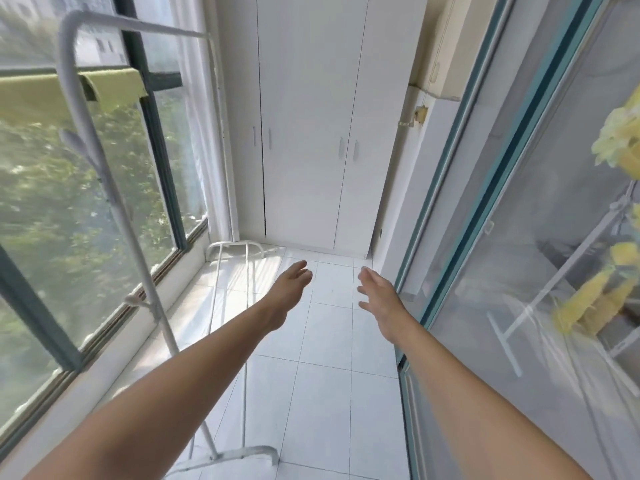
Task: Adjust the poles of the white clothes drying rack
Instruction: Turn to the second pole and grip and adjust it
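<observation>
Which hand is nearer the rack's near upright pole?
Left. The left hand is open over the floor, just right of the upright pole; the right hand is open farther right, by the sliding glass door.

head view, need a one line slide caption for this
Both open hands, left hand and right hand, reach forward empty beside the white drying rack by the window.

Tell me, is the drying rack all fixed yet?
Nothing looks finished so far. The white rack stands by the window with a yellow-green cloth over it. The left hand and right hand are open in the air, touching no pole. Grabbing and moving the poles is still left.
</observation>
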The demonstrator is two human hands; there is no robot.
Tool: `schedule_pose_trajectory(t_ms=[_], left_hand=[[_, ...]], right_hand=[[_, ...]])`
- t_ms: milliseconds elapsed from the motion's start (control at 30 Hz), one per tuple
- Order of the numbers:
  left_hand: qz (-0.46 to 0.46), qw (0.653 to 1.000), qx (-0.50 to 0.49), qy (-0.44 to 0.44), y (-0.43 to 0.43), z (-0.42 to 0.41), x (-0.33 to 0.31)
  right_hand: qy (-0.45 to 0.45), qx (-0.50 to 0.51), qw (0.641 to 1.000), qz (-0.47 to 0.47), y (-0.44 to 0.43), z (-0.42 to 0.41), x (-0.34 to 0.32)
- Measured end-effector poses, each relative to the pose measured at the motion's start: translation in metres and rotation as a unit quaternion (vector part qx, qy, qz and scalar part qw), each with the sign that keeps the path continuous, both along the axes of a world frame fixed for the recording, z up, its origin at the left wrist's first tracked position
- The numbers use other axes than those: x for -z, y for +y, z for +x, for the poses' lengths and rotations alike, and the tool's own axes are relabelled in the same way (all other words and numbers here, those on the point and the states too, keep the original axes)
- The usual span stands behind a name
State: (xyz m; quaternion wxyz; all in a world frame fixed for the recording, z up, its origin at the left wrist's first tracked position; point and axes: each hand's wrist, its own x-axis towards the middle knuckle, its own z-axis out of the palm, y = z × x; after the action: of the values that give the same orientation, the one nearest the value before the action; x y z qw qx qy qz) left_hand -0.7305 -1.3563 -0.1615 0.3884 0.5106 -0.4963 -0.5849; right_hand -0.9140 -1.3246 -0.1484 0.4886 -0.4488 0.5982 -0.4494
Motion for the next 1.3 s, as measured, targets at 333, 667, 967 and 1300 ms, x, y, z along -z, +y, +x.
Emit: schedule_pose_trajectory(t_ms=[333, 667, 967, 1300], left_hand=[[0.006, 0.997, -0.079, -0.017, -0.127, -0.01, 0.032], [-0.006, 0.982, -0.19, 0.013, -0.281, 0.014, 0.019], [-0.012, 0.932, -0.363, 0.006, -0.298, 0.096, 0.013], [0.025, 0.809, -0.587, -0.015, -0.239, 0.127, 0.022]], right_hand=[[0.005, -0.089, 0.996, 0.002, -0.142, -0.022, 0.019], [0.041, -0.219, 0.975, -0.021, -0.34, 0.013, -0.009], [0.027, -0.393, 0.919, -0.02, -0.436, 0.134, -0.004], [0.048, -0.651, 0.756, -0.051, -0.441, 0.258, 0.007]])
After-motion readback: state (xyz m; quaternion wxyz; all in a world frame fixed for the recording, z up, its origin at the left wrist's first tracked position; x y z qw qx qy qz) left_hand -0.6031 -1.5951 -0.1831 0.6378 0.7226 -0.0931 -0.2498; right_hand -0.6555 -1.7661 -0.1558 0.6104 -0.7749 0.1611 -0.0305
